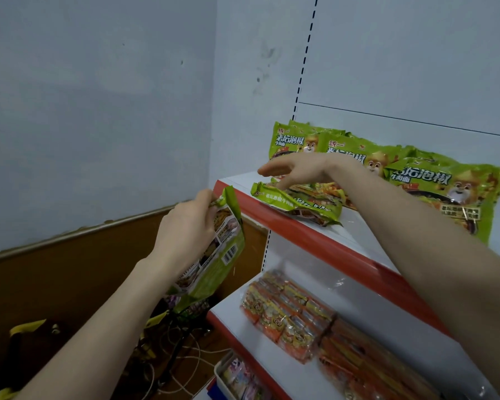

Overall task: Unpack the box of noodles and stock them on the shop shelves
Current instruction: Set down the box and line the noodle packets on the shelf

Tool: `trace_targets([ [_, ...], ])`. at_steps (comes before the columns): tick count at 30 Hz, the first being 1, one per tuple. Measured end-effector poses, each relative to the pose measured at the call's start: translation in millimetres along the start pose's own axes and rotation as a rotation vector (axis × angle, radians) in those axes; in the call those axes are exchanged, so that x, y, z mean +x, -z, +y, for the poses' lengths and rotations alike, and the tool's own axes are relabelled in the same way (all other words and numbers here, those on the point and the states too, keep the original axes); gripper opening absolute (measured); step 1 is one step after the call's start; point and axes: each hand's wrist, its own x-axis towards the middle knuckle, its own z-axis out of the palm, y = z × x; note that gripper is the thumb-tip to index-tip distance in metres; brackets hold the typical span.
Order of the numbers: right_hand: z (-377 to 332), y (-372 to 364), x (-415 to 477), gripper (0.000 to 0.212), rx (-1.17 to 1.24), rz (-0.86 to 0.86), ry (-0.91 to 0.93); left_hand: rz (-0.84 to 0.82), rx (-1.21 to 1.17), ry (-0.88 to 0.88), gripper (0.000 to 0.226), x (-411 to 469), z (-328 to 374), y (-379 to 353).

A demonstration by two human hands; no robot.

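A white metal shop shelf unit with red front edging fills the right half of the frame, its top shelf carrying a row of green plastic noodle packets printed with a cartoon animal, stood upright against the white back panel from the centre to the right edge. On the lower shelf, at lower right, lie orange and yellow multipacks in clear wrap. One green noodle packet lying flat sits near the front left corner of the top shelf, overhanging the red edge slightly. The right hand reaches in from the right, palm down, fingers loosely spread and touching that flat packet; whether they grip it cannot be told. The left hand, left of centre, pinches the top seam of another green packet showing its barcode back, which hangs below the shelf edge. Dim clutter at lower left is hard to make out.
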Motion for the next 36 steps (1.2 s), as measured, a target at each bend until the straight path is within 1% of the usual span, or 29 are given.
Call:
trace_targets([
  [2, 1, -1, 15, 0.054, -0.021, -0.070, -0.017, -0.005, 0.013, 0.015, 0.020, -1, 1, 0],
  [7, 6, 6, 26, 0.045, -0.104, -0.062, -0.001, -0.009, 0.001, 0.051, 0.021, -1, 3, -3],
  [9, 2, 8, 27, 0.037, -0.187, -0.068, 0.003, -0.010, 0.002, 0.058, 0.021, -1, 5, -4],
  [11, -1, 6, 31, 0.022, -0.223, -0.036, 0.021, -0.010, 0.008, 0.058, 0.021, 0, 6, -6],
  [13, 0, 6, 33, 0.011, -0.214, 0.028, 0.049, -0.005, 0.009, 0.061, 0.021, 1, 8, -7],
  [15, 5, 12, 30, 0.009, -0.169, 0.115, 0.066, 0.001, 0.010, 0.070, 0.021, 2, 8, -8],
  [17, 10, 24, 22, 0.005, -0.071, 0.253, 0.085, 0.011, 0.015, 0.077, 0.021, 3, 7, -8],
  [19, 16, 41, 17, 0.002, 0.036, 0.444, 0.079, 0.019, 0.023, 0.088, 0.021, 5, 6, -9],
  [21, 27, 56, 18, 0.006, 0.109, 0.656, 0.029, 0.022, 0.022, 0.097, 0.021, 6, 6, -9],
  [22, 34, 62, 19, 0.012, 0.144, 0.745, -0.010, 0.022, 0.018, 0.098, 0.021, 6, 6, -10],
  [24, 46, 68, 24, 0.027, 0.240, 0.859, -0.104, 0.022, 0.011, 0.096, 0.021, 7, 6, -11],
  [25, 50, 68, 27, 0.032, 0.298, 0.893, -0.141, 0.022, 0.009, 0.096, 0.021, 8, 6, -11],
  [26, 55, 66, 31, 0.032, 0.361, 0.921, -0.170, 0.023, 0.010, 0.097, 0.021, 8, 6, -12],
  [28, 59, 62, 42, 0.026, 0.446, 0.990, -0.211, 0.020, 0.017, 0.101, 0.020, 8, 5, -14],
  [29, 59, 59, 48, 0.024, 0.449, 1.022, -0.239, 0.017, 0.021, 0.104, 0.019, 8, 4, -15],
  [30, 61, 56, 53, 0.024, 0.423, 1.057, -0.265, 0.014, 0.023, 0.107, 0.019, 9, 4, -15],
  [32, 63, 49, 61, 0.036, 0.311, 1.090, -0.322, 0.011, 0.025, 0.111, 0.019, 9, 3, -17],
  [34, 69, 40, 67, 0.043, 0.255, 1.087, -0.372, 0.011, 0.030, 0.114, 0.019, 9, 3, -18],
  [36, 75, 29, 71, 0.043, 0.244, 1.073, -0.425, 0.013, 0.026, 0.119, 0.020, 9, 2, -19],
])
